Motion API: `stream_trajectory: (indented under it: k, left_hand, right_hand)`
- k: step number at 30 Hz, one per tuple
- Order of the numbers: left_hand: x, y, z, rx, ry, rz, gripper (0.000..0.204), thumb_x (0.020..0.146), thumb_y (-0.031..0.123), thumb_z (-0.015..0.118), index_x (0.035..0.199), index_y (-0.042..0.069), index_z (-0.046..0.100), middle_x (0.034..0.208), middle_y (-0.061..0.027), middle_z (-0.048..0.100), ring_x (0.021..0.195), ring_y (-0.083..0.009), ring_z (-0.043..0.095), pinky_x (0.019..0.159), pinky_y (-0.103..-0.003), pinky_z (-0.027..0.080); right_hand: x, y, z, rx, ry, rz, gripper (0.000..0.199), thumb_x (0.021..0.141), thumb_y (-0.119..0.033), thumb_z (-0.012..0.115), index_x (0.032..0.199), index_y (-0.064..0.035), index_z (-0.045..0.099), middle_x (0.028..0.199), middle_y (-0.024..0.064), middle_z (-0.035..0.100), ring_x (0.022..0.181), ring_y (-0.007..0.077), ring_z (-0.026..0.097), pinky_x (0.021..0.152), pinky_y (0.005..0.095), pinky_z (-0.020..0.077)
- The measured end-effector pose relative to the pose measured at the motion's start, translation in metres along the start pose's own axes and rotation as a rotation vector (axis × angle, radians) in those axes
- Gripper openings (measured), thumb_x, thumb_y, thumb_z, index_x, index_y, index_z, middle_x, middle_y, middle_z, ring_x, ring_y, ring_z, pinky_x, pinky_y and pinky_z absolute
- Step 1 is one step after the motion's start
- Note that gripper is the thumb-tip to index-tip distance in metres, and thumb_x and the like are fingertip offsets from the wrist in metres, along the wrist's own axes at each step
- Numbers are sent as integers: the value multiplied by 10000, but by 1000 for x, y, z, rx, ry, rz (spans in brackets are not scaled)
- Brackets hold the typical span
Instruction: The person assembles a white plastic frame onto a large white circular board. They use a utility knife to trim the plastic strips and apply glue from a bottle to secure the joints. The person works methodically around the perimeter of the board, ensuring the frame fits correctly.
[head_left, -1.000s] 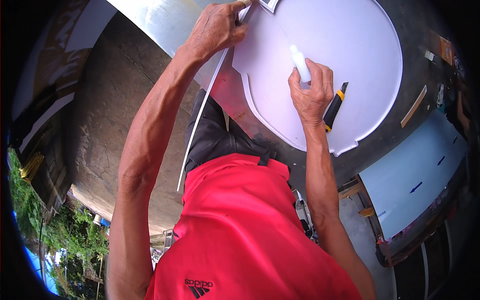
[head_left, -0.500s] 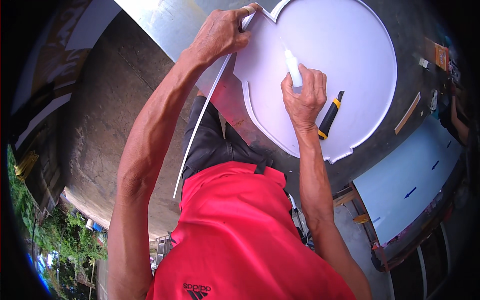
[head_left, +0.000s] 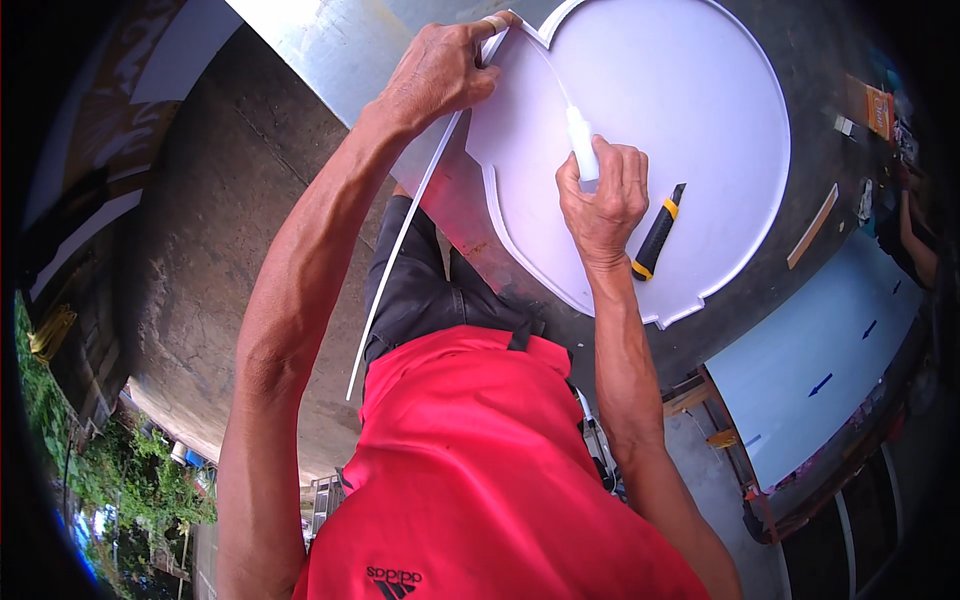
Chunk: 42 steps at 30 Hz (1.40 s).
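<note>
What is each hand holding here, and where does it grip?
The right hand grips a white glue bottle around its body. The left hand pinches the white strip near its top end.

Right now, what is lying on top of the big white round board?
A black and yellow knife lies on the white board. The right hand rests there holding a white tube. Whatever is beneath that hand is hidden.

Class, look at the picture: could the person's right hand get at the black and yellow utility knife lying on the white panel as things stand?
Probably yes. The utility knife lies uncovered on the white panel just beside the right hand, nothing between them. But that hand is holding a white glue tube, so it would have to put that down first.
</note>
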<state>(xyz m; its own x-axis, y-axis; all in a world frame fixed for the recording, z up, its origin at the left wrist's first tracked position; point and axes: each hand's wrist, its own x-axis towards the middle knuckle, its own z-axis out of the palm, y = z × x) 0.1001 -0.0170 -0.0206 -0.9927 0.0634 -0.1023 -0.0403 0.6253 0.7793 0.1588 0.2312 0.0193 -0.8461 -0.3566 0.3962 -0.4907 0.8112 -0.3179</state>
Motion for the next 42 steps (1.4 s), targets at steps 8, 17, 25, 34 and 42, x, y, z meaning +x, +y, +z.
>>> stream_trajectory:
  k: [8, 17, 25, 34, 42]
  left_hand:
    - [-1, 2, -2, -16, -6, 14, 688, 770, 63, 646, 1454, 141, 656, 878, -224, 773, 698, -268, 760, 702, -358, 654]
    - [-1, 2, -2, -39, 11, 13, 690, 760, 73, 651, 1447, 130, 662, 840, -216, 763, 685, -277, 751, 688, -372, 643]
    - [-1, 0, -1, -48, 7, 9, 684, 761, 79, 652, 1444, 120, 667, 781, -194, 741, 655, -263, 732, 649, -378, 621]
    - [-1, 2, -4, -44, -21, -31, 692, 754, 79, 652, 1444, 123, 669, 747, -181, 722, 628, -252, 709, 625, -378, 591]
    - [-1, 3, -4, -68, 2, -13, 705, 747, 86, 647, 1451, 124, 662, 763, -189, 728, 652, -268, 722, 659, -390, 600]
  right_hand:
    - [2, -4, 0, 19, 4, 10, 340, 729, 39, 755, 1052, 0, 656, 843, 105, 571, 774, 286, 589, 648, 406, 517]
    - [5, -5, 3, 24, 3, -4, 322, 733, 37, 752, 1040, 6, 658, 840, 103, 568, 771, 281, 586, 646, 401, 515]
    - [2, -7, -4, 8, -34, 41, 318, 732, 43, 772, 1034, 31, 673, 845, 138, 588, 772, 311, 607, 676, 424, 516]
    - [0, -8, -7, -13, -44, 43, 328, 725, 41, 769, 1037, 36, 670, 848, 140, 588, 771, 308, 605, 662, 422, 512]
    - [-1, -8, -8, 5, 8, 13, 339, 709, 63, 720, 1035, 18, 640, 828, 126, 543, 745, 304, 561, 633, 430, 487]
